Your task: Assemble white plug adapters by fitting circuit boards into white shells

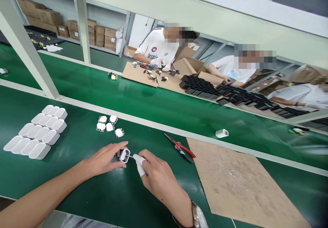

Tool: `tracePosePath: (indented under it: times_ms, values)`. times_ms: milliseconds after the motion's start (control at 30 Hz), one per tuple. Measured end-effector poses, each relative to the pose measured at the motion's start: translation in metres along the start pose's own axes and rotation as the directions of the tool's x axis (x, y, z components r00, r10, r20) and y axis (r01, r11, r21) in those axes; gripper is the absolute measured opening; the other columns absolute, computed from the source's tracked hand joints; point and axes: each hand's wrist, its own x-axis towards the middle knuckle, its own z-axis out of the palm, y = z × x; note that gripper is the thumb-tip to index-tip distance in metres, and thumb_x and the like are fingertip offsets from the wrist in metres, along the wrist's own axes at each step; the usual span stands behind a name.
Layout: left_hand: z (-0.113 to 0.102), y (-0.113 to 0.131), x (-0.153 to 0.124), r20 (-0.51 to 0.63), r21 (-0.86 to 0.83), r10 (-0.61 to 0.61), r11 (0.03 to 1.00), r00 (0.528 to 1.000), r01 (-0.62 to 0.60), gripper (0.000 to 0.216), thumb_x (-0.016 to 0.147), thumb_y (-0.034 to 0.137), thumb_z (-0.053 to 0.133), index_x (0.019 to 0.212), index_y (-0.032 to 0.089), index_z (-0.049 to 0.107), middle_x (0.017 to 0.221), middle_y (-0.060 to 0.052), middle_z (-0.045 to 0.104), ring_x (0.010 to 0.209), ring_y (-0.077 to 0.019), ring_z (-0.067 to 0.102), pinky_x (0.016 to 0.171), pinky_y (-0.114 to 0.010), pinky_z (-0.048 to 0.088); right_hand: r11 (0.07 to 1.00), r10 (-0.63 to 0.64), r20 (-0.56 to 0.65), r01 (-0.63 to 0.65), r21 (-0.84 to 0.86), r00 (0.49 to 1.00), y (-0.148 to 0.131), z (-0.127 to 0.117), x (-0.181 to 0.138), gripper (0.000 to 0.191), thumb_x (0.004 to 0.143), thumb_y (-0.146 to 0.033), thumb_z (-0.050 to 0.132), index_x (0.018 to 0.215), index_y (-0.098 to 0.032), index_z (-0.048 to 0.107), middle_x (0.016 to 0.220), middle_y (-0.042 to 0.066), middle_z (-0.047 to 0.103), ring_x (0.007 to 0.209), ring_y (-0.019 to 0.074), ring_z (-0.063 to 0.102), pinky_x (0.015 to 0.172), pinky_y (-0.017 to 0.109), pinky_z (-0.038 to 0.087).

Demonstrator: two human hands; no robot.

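Observation:
My left hand rests on the green bench and pinches a small white charger housing between thumb and fingers. My right hand, with a white finger cot on the index finger, is closed around a thin metal tool whose tip touches the housing's open face. Just beyond lie several small circuit boards with white parts. Rows of empty white housings stand to the left.
Red-handled pliers lie right of my hands, beside a brown cardboard sheet. A single white charger sits on the conveyor belt. Across the belt, three people work among black trays and cardboard boxes. A grey frame post stands at left.

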Motion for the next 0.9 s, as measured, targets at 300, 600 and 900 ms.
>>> tracePosePath:
  times_ms: [300,600,900]
  values:
    - [-0.005,0.006,-0.002,0.001,0.043,0.036,0.998,0.999,-0.036,0.073,0.094,0.025,0.071,0.158,0.029,0.036,0.132,-0.007,0.070,0.104,-0.0224,0.071,0.090,-0.035,0.062,0.999,0.020,-0.004,-0.019,0.048,1.000,0.008,0.002,0.003,0.028,0.082,0.002,0.048,0.090,-0.020,0.062,0.100,0.007,0.066,0.074,0.0184,0.061,0.061,0.032,0.049]
    - [-0.010,0.004,0.001,-0.059,0.181,0.321,0.935,0.945,-0.307,0.026,0.105,0.021,0.058,0.131,0.023,0.062,0.126,-0.010,0.072,0.116,-0.0245,0.070,0.102,-0.041,0.060,0.942,0.335,0.020,-0.334,-0.034,0.942,0.074,0.036,0.007,0.019,0.095,-0.007,0.052,0.098,-0.020,0.066,0.094,0.007,0.066,0.085,0.0232,0.064,0.073,0.034,0.052]
    - [-0.002,-0.002,-0.002,-0.095,0.103,0.227,0.971,0.969,-0.217,0.034,0.104,0.018,0.058,0.137,0.023,0.052,0.131,-0.011,0.068,0.117,-0.0243,0.069,0.099,-0.041,0.062,0.911,-0.038,-0.058,0.059,0.407,0.998,0.044,0.016,0.025,0.015,0.103,-0.025,0.063,0.117,-0.022,0.067,0.114,0.008,0.066,0.103,0.0214,0.065,0.088,0.034,0.056]
